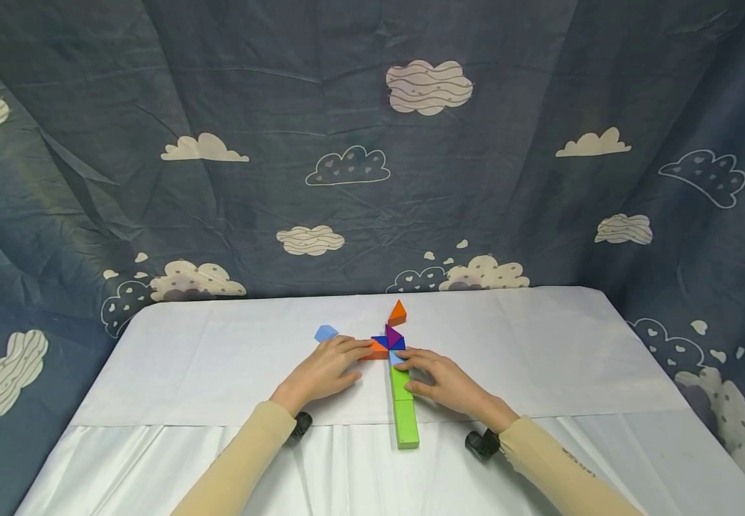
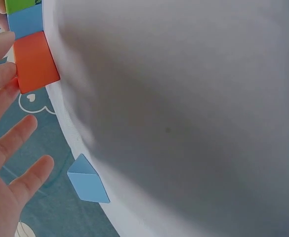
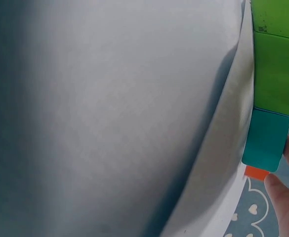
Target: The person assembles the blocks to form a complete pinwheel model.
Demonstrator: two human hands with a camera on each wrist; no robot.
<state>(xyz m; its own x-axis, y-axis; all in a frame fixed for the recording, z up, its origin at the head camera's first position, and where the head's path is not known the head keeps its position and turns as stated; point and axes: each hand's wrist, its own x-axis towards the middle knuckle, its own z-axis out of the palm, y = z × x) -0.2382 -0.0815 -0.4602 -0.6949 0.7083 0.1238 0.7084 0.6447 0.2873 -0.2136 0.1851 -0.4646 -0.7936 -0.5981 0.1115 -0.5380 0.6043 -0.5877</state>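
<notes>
My left hand touches the left part of an orange block with its fingertips. In the left wrist view its fingers spread beside the orange block, next to a light blue one. My right hand reaches in from the other side, fingers extended over a light blue block and the upper green block. From the right wrist, its fingertips lie along the side of the blue-green-looking block. Dark blue and purple triangular blocks meet at the row's far end.
A second green block extends the row toward me. An orange triangular block lies beyond the purple one. Left of the group sits a separate light blue block. A white cloth covers the table, before a dark cloud-patterned curtain.
</notes>
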